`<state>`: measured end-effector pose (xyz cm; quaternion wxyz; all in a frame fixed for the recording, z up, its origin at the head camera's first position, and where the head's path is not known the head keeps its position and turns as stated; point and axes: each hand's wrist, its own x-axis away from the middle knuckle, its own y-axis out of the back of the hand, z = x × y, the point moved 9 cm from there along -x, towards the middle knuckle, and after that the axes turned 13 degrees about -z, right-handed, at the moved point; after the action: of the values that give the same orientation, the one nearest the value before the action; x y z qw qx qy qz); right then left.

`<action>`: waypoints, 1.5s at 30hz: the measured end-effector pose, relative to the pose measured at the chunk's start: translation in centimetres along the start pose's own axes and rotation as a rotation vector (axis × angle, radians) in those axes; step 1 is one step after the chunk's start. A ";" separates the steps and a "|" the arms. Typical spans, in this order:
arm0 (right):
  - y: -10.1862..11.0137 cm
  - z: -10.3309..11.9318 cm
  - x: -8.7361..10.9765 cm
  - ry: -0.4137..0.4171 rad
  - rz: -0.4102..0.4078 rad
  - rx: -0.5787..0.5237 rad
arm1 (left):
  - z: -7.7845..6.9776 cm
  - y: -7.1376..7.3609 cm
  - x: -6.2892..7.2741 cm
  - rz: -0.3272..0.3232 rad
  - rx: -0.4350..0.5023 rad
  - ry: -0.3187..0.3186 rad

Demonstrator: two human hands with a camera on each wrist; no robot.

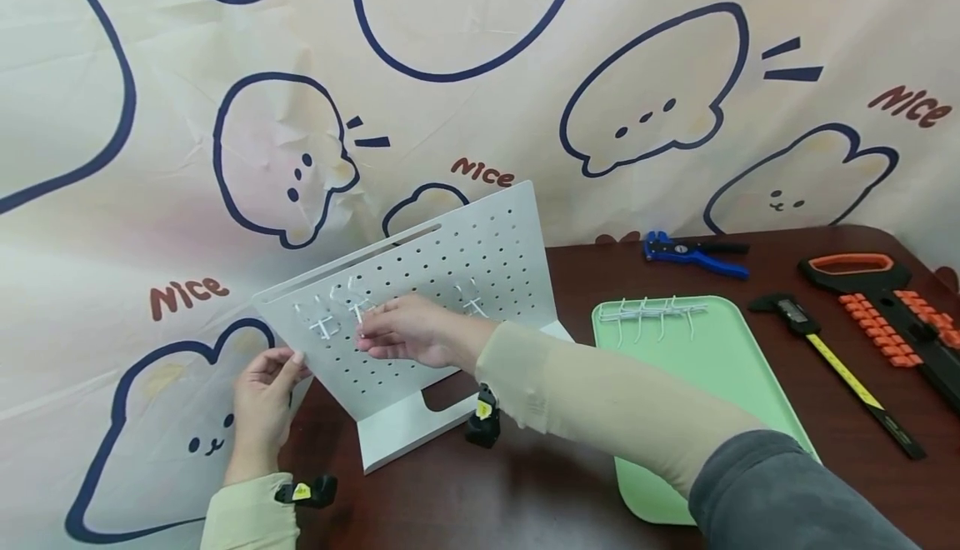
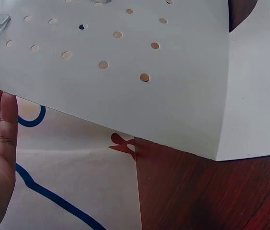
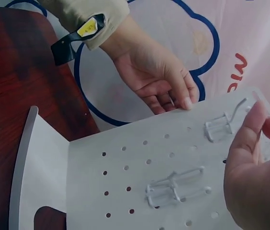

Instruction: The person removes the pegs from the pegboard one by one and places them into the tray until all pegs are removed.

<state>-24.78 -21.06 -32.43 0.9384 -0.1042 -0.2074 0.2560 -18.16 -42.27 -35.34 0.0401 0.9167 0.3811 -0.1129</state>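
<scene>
A white metal pegboard (image 1: 480, 267) with a folded base stands tilted on the table. Its left side edge is held by my left hand (image 1: 262, 404), thumb on the front and fingers behind. My right hand (image 1: 412, 332) is at the front of the board, thumb and fingertips pinching a white wire hook (image 1: 358, 310), partly hidden by the fingers. Left of this is another white double-prong hook (image 1: 324, 327) hanging in the holes, and further right a third hook (image 1: 472, 304). The right wrist view shows hook prongs (image 3: 219, 127) sticking out beside the right hand.
On the right, a light green tray (image 1: 720, 400) carries several white hooks (image 1: 652, 310) in a row. Beyond it lie blue wire strippers (image 1: 693, 257), a black and yellow caliper (image 1: 832, 367) and a black case with orange bit holders (image 1: 873, 329). A printed cloth hangs behind.
</scene>
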 end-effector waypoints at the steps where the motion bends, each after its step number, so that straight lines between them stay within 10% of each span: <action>1: 0.2 0.0 0.2 0.002 0.015 0.006 | 0.0 0.0 0.0 0.001 0.000 0.002; 9: 4.9 1.5 2.0 0.065 0.045 0.047 | 0.5 0.0 0.0 -0.015 0.001 0.024; 25: 23.5 2.2 5.3 0.111 -0.287 0.102 | 0.1 0.2 0.1 -0.026 0.008 0.026; 45: 36.0 0.6 9.0 0.032 -0.537 0.325 | 0.6 -0.1 -0.1 -0.023 0.022 0.034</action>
<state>-33.76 14.18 -39.69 0.9800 0.1017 -0.1691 0.0272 -18.40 -42.41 -35.86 0.0221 0.9144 0.3911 -0.1019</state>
